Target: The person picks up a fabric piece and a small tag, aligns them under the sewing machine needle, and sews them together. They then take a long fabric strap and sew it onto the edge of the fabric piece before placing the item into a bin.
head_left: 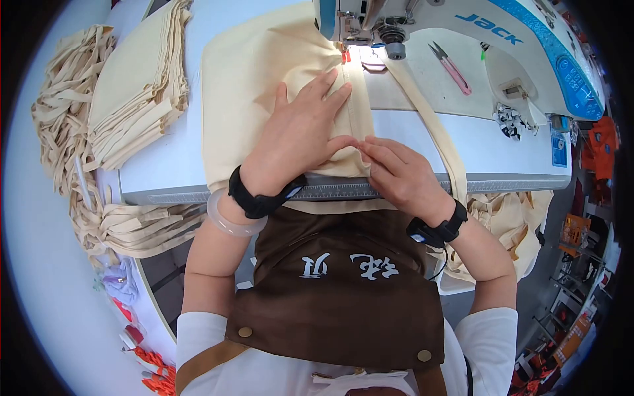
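A cream cloth panel (241, 79) lies on the sewing machine table, its far edge under the needle area of the sewing machine (370, 26). My left hand (297, 125) rests flat on the cloth with its fingers spread, the fingertips a little short of the presser foot. At the near right edge of the cloth, my right hand (399, 171) pinches the folded hem between thumb and fingers, close to my left thumb. A long cream fabric strip (426, 112) runs from beside the needle over the table's front edge, right of my right hand.
Pink-handled thread snips (452, 69) lie on the machine bed. Left of the cloth is a stack of cut cream panels (142, 79), with bundled straps (66, 105) beyond it. More cream cloth (508, 224) fills a white bin below the right side. A ruler strip (330, 191) lines the front edge.
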Action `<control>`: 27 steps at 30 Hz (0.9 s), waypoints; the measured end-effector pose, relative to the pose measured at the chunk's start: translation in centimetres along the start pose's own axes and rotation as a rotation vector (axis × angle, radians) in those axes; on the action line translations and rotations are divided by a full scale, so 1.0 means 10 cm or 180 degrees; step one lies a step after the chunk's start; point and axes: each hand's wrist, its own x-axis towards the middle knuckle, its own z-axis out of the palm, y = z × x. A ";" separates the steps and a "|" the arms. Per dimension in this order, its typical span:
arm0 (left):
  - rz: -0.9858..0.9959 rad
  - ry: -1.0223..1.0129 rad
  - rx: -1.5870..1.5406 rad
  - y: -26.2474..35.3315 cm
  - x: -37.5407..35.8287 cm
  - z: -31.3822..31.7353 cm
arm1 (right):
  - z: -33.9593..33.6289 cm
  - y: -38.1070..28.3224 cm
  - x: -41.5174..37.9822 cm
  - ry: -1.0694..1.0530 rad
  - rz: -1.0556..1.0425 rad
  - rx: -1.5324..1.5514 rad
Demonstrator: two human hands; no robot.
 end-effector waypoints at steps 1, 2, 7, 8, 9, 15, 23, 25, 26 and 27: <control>-0.0026 -0.0009 -0.0064 0.00 0.01 0.00 | -0.01 0.00 0.00 -0.0011 0.0013 -0.0011; -0.0001 0.0020 -0.0085 -0.01 0.01 0.01 | -0.01 0.00 0.00 -0.0018 0.0021 -0.0033; 0.0052 0.0084 -0.0145 -0.06 0.04 0.02 | 0.00 0.00 0.02 -0.0063 0.0063 -0.0109; 0.0063 0.0080 -0.0127 -0.06 0.06 0.01 | -0.01 0.01 0.03 -0.0079 0.0047 -0.0132; 0.0074 0.0076 -0.0109 -0.07 0.07 0.01 | -0.01 0.02 0.03 -0.0094 0.0032 -0.0155; 0.0135 0.0085 -0.0121 -0.21 0.21 0.01 | 0.01 0.09 0.12 -0.0077 0.0122 -0.0116; 0.0218 0.0156 -0.0132 -0.43 0.49 0.04 | 0.01 0.22 0.31 0.0075 0.0247 -0.0146; 0.0191 0.0081 -0.0283 -0.49 0.58 0.02 | 0.02 0.30 0.33 0.0026 0.0252 -0.0098; 0.0182 0.0046 -0.0278 -0.52 0.62 0.02 | 0.03 0.34 0.35 0.0014 0.0259 -0.0091; 0.0171 0.0008 -0.0274 -0.54 0.66 0.01 | 0.04 0.37 0.36 0.0001 0.0267 -0.0080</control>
